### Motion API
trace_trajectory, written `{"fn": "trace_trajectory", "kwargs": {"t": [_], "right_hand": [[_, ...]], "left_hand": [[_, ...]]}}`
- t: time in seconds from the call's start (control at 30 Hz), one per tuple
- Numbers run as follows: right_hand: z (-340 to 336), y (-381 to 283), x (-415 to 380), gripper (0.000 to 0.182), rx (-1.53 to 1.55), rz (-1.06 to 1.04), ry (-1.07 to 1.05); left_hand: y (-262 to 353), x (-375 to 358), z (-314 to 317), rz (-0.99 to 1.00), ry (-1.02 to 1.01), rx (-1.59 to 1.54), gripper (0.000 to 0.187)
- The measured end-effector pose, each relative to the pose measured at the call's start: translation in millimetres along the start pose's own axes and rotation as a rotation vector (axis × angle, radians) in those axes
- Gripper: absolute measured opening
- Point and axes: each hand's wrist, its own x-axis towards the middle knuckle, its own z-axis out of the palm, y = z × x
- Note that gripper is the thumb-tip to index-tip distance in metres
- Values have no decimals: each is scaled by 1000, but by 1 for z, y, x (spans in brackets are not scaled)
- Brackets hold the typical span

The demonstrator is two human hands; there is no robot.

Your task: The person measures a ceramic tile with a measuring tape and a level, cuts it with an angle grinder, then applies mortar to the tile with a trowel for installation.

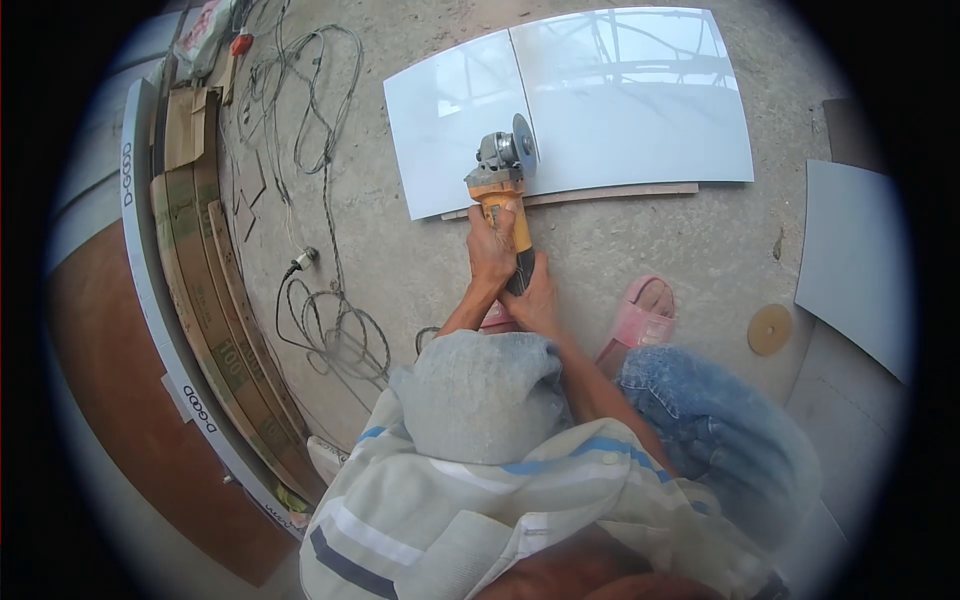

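An orange and black angle grinder (497,190) is held in both hands, its metal head and round disc (524,143) pointing away from me. My left hand (491,243) wraps round the orange body near the head. My right hand (534,296) grips the black rear part of the handle. The disc stands on edge over a glossy white panel (630,100), at a dark line that runs from the panel's far edge toward the disc. Whether the disc touches the panel cannot be made out. A thin wooden strip (620,194) shows under the panel's near edge.
Tangled cables (345,335) and a plug (304,260) lie on the concrete floor at left, beside stacked cardboard boxes (205,290) and long boards. A round tan disc (770,329) and another pale panel (855,260) are at right. My pink sandal (643,322) is near the grinder.
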Motion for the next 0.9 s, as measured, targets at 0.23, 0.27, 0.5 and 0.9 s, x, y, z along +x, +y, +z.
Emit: {"fn": "trace_trajectory", "kwargs": {"t": [0.23,0.27,0.5,0.9], "right_hand": [[39,-74,29,76,-60,-239,125],[44,-86,34,76,-84,-241,128],[-50,-142,89,88,-1012,-298,-616],[-293,-62,146,119,-1020,0,400]], "left_hand": [[61,33,-69,93,-98,-75,69],[63,44,-74,178,-87,-31,69],[63,71,-107,105,-84,-133,63],[91,-38,-137,271,145,-68,44]]}}
